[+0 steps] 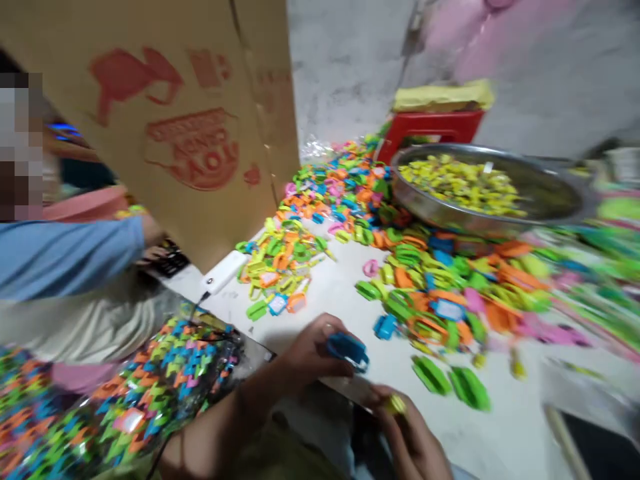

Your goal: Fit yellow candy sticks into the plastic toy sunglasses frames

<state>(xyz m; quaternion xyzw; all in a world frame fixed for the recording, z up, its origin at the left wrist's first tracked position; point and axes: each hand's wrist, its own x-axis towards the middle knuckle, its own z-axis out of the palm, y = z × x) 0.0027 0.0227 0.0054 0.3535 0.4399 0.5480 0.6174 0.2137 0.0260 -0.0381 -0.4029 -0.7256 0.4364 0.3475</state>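
Observation:
My left hand [310, 350] is closed around a blue plastic piece [349, 350] just above the near edge of the white table [340, 293]. My right hand [413, 437] sits lower and to the right, pinching a small yellow piece [397, 403] between its fingertips. The two hands are close together but the blue and yellow pieces are apart. Two green pieces [453, 383] lie on the table just right of my hands, and another blue piece [385, 327] lies just beyond them. The picture is blurred by motion.
Heaps of coloured plastic pieces [435, 280] cover the table. A metal bowl [550, 200] of yellow pieces stands at the back right, before a red stool [430, 127]. A cardboard box [190, 127] stands at the left. A clear bag of assembled pieces [125, 407] lies near left. Another person's blue sleeve [70, 257] reaches in at the left.

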